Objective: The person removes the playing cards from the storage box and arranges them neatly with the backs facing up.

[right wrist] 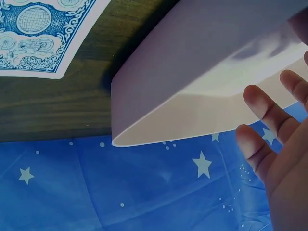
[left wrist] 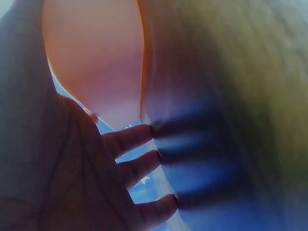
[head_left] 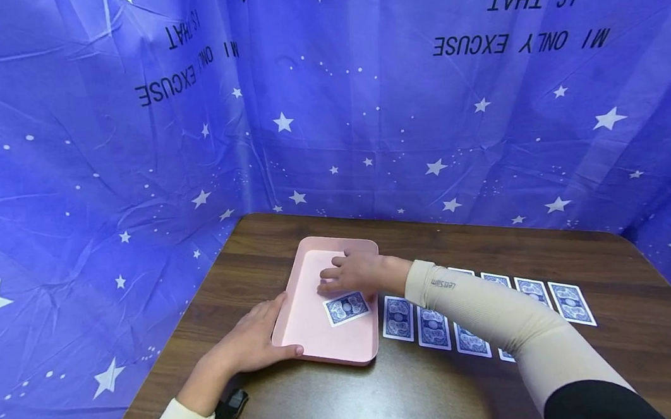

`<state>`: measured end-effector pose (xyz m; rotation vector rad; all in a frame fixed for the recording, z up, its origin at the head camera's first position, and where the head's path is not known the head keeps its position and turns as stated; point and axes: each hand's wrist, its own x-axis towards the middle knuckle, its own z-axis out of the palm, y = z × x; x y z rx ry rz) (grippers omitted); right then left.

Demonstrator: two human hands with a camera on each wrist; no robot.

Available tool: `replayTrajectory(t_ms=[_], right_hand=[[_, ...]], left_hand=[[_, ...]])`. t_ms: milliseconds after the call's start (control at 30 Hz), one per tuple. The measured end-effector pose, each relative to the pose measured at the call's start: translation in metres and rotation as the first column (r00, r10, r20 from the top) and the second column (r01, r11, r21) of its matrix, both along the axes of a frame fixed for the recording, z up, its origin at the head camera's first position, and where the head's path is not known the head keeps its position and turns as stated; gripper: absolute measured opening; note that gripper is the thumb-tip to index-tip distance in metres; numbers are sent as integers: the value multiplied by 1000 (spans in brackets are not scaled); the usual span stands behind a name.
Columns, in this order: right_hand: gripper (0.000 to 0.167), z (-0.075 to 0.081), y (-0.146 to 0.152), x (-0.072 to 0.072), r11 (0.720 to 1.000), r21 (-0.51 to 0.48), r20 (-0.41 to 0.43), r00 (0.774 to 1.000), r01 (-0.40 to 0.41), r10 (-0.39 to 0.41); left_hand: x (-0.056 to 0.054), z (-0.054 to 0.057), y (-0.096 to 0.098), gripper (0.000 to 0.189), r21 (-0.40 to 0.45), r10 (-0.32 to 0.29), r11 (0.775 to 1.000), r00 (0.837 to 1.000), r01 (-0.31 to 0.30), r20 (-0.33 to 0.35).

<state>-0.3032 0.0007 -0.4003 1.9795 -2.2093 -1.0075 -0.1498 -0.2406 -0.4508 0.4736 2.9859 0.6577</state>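
A shallow pink tray [head_left: 334,345] lies on the wooden table, with one blue-backed playing card [head_left: 347,308] lying askew, back up, inside it. My left hand [head_left: 253,337] rests along the tray's left side, thumb at the near left corner; in the left wrist view its fingers [left wrist: 139,166] are spread, their tips meeting the tabletop. Over the tray's far right part reaches my right hand [head_left: 353,273], fingers apart and nothing seen between them. The right wrist view shows those fingers [right wrist: 262,108] loosely extended above the tray wall [right wrist: 168,72].
Right of the tray, two rows of playing cards lie back up, including a near-row card [head_left: 397,318] and a far-row card [head_left: 571,303]. My right sleeve [head_left: 489,309] covers part of them. A blue star-print curtain [head_left: 423,135] hangs behind the table [head_left: 424,388].
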Motion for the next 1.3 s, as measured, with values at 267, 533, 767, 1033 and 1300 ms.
replayTrajectory(t_ms=[267, 533, 767, 1033, 1300], right_hand=[[105, 1, 2, 8, 999, -21, 120, 992, 45, -43], [100, 2, -5, 17, 997, 35, 180, 981, 66, -71], [103, 0, -7, 20, 996, 55, 187, 980, 66, -75], [98, -2, -7, 18, 999, 11, 167, 985, 43, -44], [96, -1, -3, 12, 997, -39, 189, 981, 60, -52]], left_hand=[[-1, 0, 1, 114, -18, 9, 1000, 1000, -8, 26], [0, 1, 1, 113, -24, 16, 1000, 999, -16, 32], [0, 2, 2, 114, -23, 22, 1000, 999, -22, 38], [-1, 1, 1, 114, -24, 25, 999, 999, -23, 43], [-1, 0, 1, 114, -23, 25, 999, 999, -24, 38]])
